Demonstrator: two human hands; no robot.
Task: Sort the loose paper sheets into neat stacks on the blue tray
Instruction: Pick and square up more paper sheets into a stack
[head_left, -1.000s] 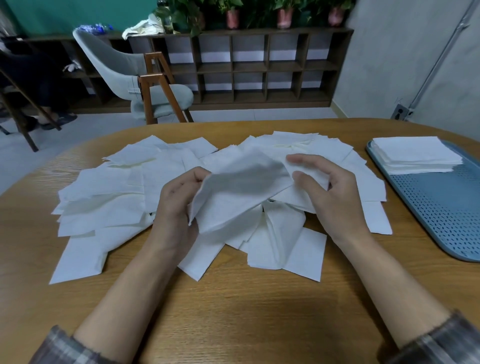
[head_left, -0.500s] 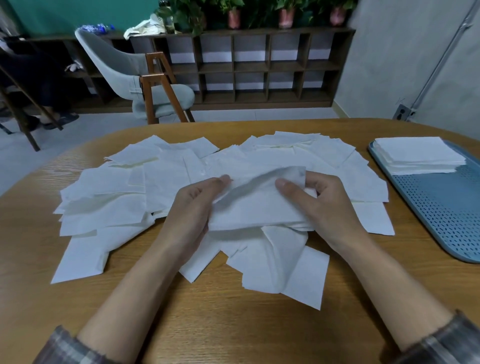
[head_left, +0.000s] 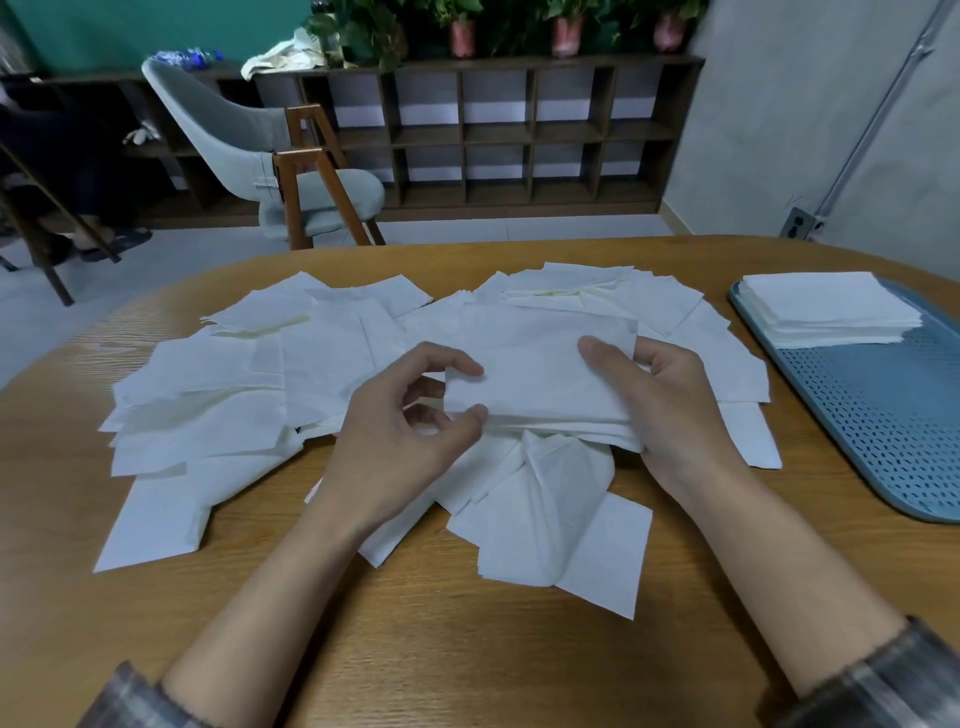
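1. While the left hand pinches the left edge of a bunch of sheets and the right hand grips its right side, the bunch hangs just over the messy pile.
2. The paper looks thin and floppy, so holding both edges should keep it flat.
3. One neat stack lies on the blue tray.

Wooden desk; grey chair, wooden legs; dark cubby shelf; potted plants on top
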